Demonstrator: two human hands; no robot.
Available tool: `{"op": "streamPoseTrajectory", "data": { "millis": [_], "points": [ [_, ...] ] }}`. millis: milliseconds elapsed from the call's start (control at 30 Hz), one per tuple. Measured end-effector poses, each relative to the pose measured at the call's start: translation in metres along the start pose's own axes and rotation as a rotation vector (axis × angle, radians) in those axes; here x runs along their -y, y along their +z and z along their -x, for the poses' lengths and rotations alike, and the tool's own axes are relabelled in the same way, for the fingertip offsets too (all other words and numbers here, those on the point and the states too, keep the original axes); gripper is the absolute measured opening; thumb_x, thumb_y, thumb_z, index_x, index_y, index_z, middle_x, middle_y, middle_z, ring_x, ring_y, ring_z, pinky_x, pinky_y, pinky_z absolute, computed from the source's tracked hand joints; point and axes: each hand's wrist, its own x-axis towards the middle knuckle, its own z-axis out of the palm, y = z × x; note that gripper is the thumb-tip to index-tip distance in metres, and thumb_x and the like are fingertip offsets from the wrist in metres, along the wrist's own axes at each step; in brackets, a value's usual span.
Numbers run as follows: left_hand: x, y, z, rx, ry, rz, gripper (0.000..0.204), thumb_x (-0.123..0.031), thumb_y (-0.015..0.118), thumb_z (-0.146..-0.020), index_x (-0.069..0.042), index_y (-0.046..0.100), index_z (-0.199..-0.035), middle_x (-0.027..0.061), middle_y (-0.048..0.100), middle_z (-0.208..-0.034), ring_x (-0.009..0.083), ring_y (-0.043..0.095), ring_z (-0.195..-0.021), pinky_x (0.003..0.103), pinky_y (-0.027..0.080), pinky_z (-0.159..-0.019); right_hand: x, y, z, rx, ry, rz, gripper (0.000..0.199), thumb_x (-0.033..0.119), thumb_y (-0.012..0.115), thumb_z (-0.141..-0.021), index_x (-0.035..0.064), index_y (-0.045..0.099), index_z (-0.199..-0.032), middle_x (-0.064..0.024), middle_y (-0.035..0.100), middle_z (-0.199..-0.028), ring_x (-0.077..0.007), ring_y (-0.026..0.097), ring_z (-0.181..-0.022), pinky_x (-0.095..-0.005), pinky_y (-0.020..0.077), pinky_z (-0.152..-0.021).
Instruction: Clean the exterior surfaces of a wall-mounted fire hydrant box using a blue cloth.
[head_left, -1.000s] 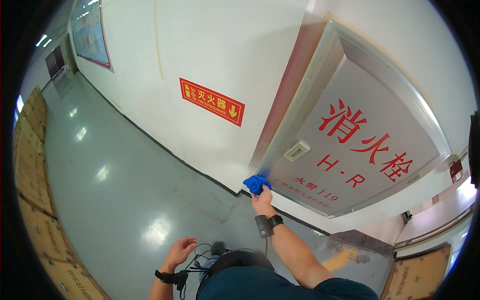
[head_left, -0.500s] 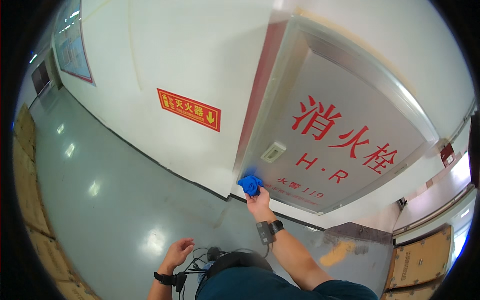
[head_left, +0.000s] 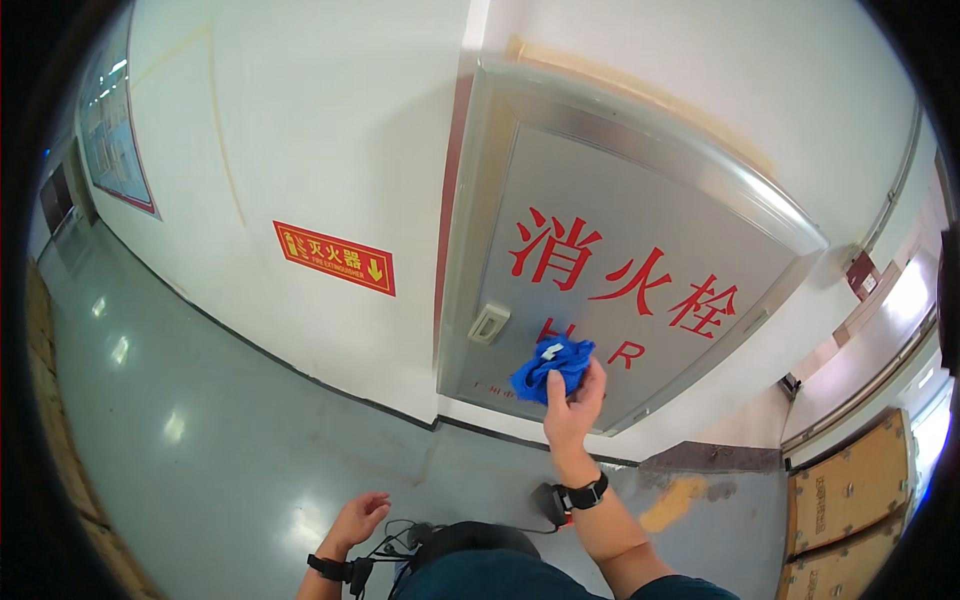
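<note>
My right hand (head_left: 572, 410) is raised and grips a crumpled blue cloth (head_left: 548, 366), pressing it against the lower part of a grey metal cabinet door (head_left: 700, 220) set in the wall. The door has red characters across it and a small recessed latch (head_left: 489, 323) at its left edge, just left of the cloth. A dark watch sits on my right wrist. My left hand (head_left: 357, 520) hangs low near my body with its fingers loosely spread and nothing in it, above a tangle of dark cables.
A red rectangular wall sign (head_left: 335, 258) hangs left of the cabinet. A framed board (head_left: 112, 140) is on the far left wall. The floor (head_left: 200, 420) is glossy grey. Brown cardboard boxes (head_left: 850, 500) stand at the lower right and along the left rim.
My right hand has carried the blue cloth up and right, from the cabinet's lower left corner onto the door face. The view has tilted up toward the cabinet. My left hand has stayed low.
</note>
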Motion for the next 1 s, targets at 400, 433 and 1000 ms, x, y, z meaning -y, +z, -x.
{"op": "streamPoseTrajectory", "data": {
  "millis": [400, 433, 1000],
  "points": [
    [-0.009, 0.001, 0.015, 0.004, -0.044, -0.002, 0.034, -0.013, 0.061, -0.094, 0.001, 0.057, -0.125, 0.0122, 0.067, -0.113, 0.0184, 0.063, -0.106, 0.03, 0.048, -0.094, 0.008, 0.026, -0.06, 0.172, -0.857, 0.84, 0.044, 0.003, 0.068, -0.07, 0.0191, 0.07, -0.111, -0.0035, 0.062, -0.123, -0.0244, 0.054, -0.109, -0.0402, 0.0407, -0.094],
    [-0.007, 0.001, 0.017, -0.003, -0.055, 0.009, 0.034, -0.013, 0.061, -0.094, 0.002, 0.057, -0.125, 0.0121, 0.067, -0.113, 0.0182, 0.063, -0.106, 0.03, 0.048, -0.094, -0.003, 0.026, -0.052, 0.215, -0.87, 0.855, 0.043, 0.004, 0.066, -0.072, 0.0205, 0.07, -0.111, -0.0022, 0.062, -0.123, -0.0232, 0.054, -0.109, -0.0399, 0.0409, -0.093],
    [0.007, -0.003, 0.021, -0.001, -0.033, 0.017, 0.036, -0.016, 0.061, -0.094, 0.001, 0.057, -0.125, 0.0128, 0.068, -0.111, 0.018, 0.064, -0.104, 0.03, 0.049, -0.092, 0.02, 0.017, -0.063, 0.19, -0.899, 0.832, 0.04, 0.002, 0.066, -0.071, 0.0199, 0.072, -0.107, -0.0032, 0.062, -0.123, -0.0252, 0.055, -0.11, -0.0436, 0.0405, -0.096]
  ]
}}
